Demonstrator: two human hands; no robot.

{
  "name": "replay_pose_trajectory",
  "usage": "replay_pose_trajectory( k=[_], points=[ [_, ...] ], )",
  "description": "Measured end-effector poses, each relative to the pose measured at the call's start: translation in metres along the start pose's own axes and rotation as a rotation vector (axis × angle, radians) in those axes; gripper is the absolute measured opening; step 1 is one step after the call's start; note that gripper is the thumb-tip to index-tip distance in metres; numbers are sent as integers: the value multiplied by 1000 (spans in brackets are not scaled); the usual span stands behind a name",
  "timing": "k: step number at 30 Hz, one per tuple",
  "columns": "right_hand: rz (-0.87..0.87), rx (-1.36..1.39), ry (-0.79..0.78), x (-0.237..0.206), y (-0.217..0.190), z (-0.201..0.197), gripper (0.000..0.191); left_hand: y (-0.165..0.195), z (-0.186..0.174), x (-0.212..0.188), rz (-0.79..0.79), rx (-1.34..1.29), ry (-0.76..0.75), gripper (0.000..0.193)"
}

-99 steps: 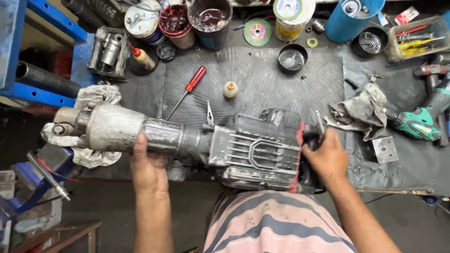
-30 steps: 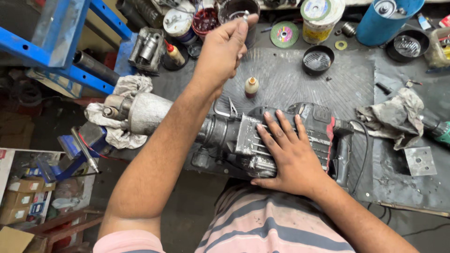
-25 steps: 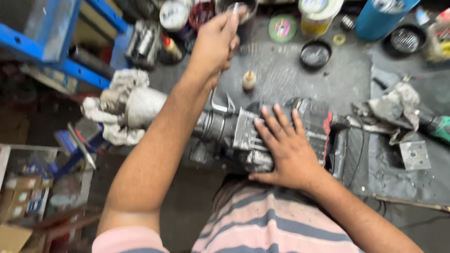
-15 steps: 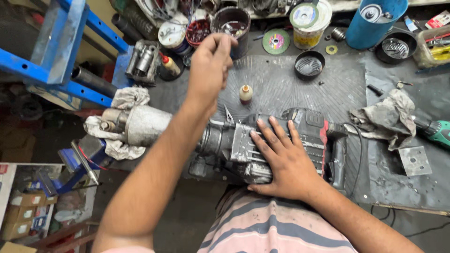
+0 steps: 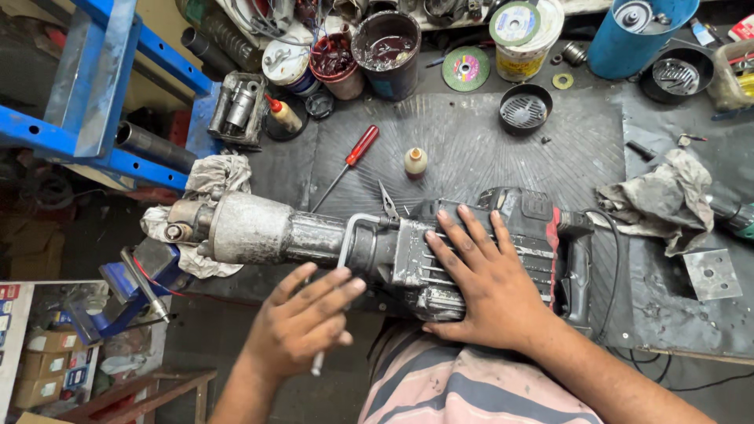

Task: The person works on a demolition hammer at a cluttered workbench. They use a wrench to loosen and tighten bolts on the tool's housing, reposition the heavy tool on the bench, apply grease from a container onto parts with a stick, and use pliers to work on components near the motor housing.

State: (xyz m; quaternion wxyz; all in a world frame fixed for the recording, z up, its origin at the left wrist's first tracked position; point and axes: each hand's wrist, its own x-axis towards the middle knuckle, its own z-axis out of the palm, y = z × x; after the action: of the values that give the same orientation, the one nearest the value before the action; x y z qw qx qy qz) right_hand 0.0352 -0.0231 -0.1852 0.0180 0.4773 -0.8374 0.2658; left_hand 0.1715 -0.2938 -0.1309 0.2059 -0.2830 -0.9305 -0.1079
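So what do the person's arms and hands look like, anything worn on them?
Both hands, left and right, are bare: no gloves, rings or watch visible. The forearms are bare too, no sleeves in view. The fingers look smudged with grime. A pink, grey and white striped shirt covers the torso.

Quick count from what I can see: two hands (image 5: 302,330) (image 5: 491,286), one demolition hammer (image 5: 377,243), one red screwdriver (image 5: 349,161), one small bottle (image 5: 415,161), two rags (image 5: 210,177) (image 5: 656,200), two black round strainers (image 5: 525,110) (image 5: 675,76), one green disc (image 5: 465,69), one steel plate (image 5: 711,273), one blue vise (image 5: 129,286).
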Motion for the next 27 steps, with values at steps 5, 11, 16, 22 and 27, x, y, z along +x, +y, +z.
replay_pose_trajectory(
  k=[5, 11, 16, 22, 27],
  points=[
    [-5, -13, -2, -1, -3, 3, 118, -10, -2, -20, 40, 98, -74, 6],
    [-17, -23, -2, -1, -6, 5, 119, -15, -6, -6, 7, -347, 330, 22],
    [-21, -27, 18, -2, -9, 6, 119, -23, 9, 52, -486, -826, 536, 32],
    [-32, -38, 44, -1, -10, 4, 119, -69, 31, 118, -658, -1129, 481, 46],
    [-33, -22, 44, -1, -8, 2, 119, -73, 40, 139, -705, -1317, 423, 44]
  ],
)
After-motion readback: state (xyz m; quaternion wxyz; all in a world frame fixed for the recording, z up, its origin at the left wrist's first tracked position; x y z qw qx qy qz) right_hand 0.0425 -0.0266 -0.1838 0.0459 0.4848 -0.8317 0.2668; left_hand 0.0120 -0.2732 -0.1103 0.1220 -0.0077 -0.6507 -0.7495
